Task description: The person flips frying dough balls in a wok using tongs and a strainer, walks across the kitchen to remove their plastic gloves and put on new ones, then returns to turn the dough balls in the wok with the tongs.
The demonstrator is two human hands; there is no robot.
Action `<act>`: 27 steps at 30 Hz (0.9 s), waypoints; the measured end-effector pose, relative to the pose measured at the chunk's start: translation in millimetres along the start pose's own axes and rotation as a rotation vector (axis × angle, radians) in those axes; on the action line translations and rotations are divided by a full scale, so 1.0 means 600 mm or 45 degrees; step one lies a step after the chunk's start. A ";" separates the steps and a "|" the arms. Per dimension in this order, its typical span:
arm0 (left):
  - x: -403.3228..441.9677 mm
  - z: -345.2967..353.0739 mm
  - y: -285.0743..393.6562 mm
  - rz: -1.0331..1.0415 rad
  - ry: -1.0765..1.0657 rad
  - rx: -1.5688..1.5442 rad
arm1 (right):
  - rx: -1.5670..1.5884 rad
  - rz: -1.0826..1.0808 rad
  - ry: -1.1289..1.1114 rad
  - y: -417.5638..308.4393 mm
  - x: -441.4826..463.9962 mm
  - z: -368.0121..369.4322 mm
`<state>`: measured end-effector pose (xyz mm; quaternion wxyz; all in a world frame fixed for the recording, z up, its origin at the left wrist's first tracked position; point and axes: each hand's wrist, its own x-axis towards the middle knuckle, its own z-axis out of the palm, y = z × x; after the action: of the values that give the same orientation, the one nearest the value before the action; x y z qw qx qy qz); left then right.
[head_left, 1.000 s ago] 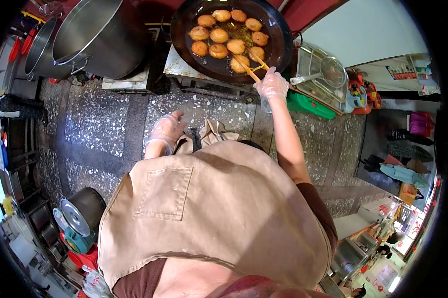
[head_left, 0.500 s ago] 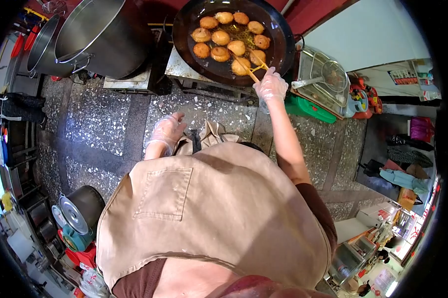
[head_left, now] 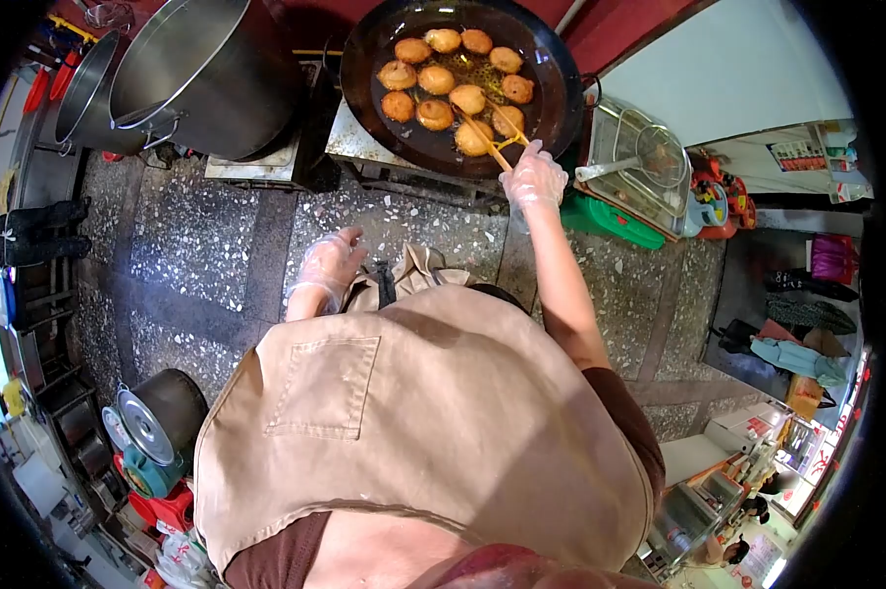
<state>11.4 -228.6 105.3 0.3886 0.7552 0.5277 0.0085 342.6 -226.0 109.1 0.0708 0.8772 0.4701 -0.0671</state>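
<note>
My right hand (head_left: 536,179), in a clear plastic glove, is closed on a pair of long wooden chopsticks (head_left: 498,157) with a yellow piece joining them. Their tips reach into a wide dark wok (head_left: 364,118) of hot oil, by the round fried pastries (head_left: 473,138) nearest me. Several more golden-brown pastries (head_left: 436,80) float apart from each other in the oil. My left hand (head_left: 332,261), gloved too, hangs beside my apron (head_left: 413,393) above the floor, fingers loosely bent and holding nothing.
Two big metal pots (head_left: 202,79) stand left of the wok. At its right, a wire strainer (head_left: 649,157) lies on a rack tray above a green container (head_left: 615,218). A lidded pot (head_left: 168,412) sits at lower left. Another person's dark-clothed legs (head_left: 45,231) show at far left.
The chopsticks have shifted slightly and a pastry shows between them. My right hand has moved a little toward me. At far left, the other person's legs are more visible.
</note>
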 end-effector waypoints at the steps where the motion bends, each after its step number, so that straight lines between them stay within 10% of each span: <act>1: 0.001 0.003 -0.003 -0.003 0.000 -0.007 | -0.001 0.001 -0.008 0.000 0.000 -0.001; 21: 0.006 0.000 -0.004 0.025 0.008 0.016 | -0.075 -0.088 0.115 0.011 0.032 0.030; 27: 0.003 -0.004 -0.004 0.008 0.021 -0.005 | 0.142 -0.004 -0.252 0.029 0.079 0.013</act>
<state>9.3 -225.8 104.9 0.3857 0.7560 0.5285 0.0171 382.7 -198.3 93.8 0.0679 0.8681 0.4577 -0.1797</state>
